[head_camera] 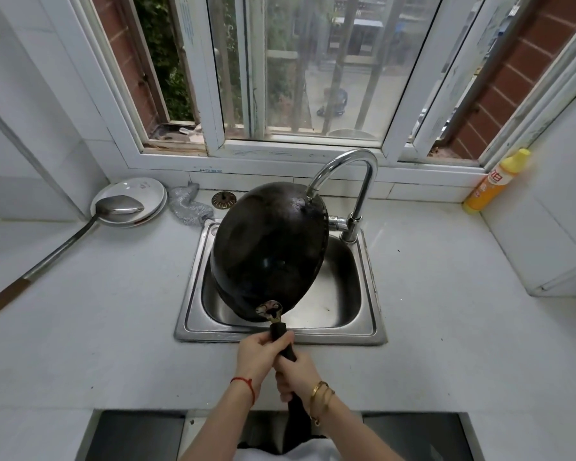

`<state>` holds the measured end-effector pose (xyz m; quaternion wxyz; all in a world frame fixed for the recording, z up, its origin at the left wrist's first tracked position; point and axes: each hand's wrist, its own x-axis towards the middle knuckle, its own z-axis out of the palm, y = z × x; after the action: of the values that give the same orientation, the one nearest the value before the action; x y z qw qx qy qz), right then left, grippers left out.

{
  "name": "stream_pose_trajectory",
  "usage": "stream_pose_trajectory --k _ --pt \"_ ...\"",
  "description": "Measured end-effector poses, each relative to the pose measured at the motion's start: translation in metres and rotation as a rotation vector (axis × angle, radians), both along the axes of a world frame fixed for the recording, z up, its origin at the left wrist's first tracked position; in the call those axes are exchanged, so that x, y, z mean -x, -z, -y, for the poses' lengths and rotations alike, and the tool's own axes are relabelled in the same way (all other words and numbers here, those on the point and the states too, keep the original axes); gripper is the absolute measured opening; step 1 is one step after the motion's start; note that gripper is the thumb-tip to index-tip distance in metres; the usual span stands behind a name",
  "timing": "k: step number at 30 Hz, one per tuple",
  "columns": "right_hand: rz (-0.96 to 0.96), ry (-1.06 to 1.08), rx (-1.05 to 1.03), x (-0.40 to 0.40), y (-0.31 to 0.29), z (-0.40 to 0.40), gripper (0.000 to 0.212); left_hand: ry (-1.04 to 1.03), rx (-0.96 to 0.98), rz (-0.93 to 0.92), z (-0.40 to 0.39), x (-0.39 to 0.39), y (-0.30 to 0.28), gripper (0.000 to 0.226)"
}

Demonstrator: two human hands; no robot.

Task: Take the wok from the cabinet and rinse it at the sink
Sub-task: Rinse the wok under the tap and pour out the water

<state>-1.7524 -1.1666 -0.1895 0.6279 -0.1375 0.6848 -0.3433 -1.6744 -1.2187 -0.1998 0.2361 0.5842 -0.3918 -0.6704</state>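
A black wok is tilted over the steel sink, its rounded underside facing me and its far rim up against the chrome faucet spout. Wet drops shine on its top edge. My left hand grips the dark handle close to the wok's bracket. My right hand grips the same handle just behind it. The wok's inside is hidden from me.
White plates with a long metal ladle lie at the left of the counter, a grey cloth and a sink strainer behind the basin. A yellow detergent bottle stands at the back right. A window runs behind.
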Motion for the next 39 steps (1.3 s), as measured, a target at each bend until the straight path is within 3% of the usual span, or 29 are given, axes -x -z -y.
stream_pose_trajectory --k 11,39 --pt "0.012 0.022 0.026 0.021 -0.001 0.003 0.035 0.090 0.048 0.012 0.008 0.021 0.001 0.037" --pt "0.023 0.051 0.053 0.033 -0.010 0.024 0.033 0.087 0.085 -0.043 0.028 0.034 -0.010 0.021"
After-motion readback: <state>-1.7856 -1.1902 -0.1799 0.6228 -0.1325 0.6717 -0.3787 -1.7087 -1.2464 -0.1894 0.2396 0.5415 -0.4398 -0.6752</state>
